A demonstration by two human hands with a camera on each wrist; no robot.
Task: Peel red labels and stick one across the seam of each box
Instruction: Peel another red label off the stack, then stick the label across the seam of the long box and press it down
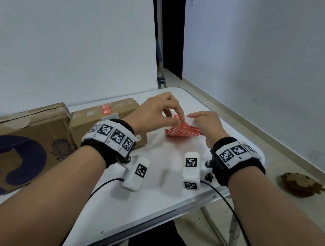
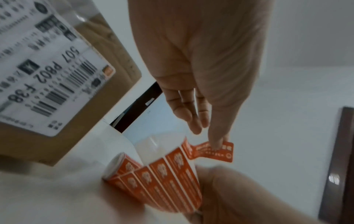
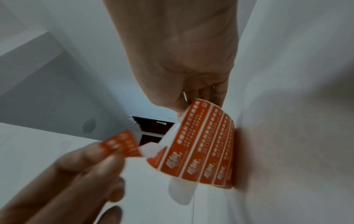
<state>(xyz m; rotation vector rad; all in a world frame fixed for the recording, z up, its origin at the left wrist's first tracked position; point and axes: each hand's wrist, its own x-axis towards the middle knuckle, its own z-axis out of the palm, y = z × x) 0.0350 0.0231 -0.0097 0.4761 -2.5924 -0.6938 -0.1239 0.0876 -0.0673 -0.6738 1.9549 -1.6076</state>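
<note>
A curled strip of red labels (image 1: pixel 183 133) on white backing is gripped by my right hand (image 1: pixel 199 127) just above the white table (image 1: pixel 145 200). My left hand (image 1: pixel 175 120) pinches one red label (image 2: pixel 214 150) between thumb and forefinger, lifted off the strip; its other end still seems to touch the backing. From the right wrist, the strip (image 3: pixel 203 144) curves under my right hand (image 3: pixel 193 103), with the pinched label (image 3: pixel 120 144) lower left. The small cardboard box (image 1: pixel 94 119) left of my hands carries a red label (image 1: pixel 106 109) across its top. The large box (image 1: pixel 11 142) has blue print.
Both boxes stand along the table's left side, the small one close by my left wrist; its shipping label (image 2: pixel 44 72) shows on its side. The table's rounded right edge (image 1: pixel 265 159) lies just past my right wrist. A brown object (image 1: pixel 300 184) lies on the floor.
</note>
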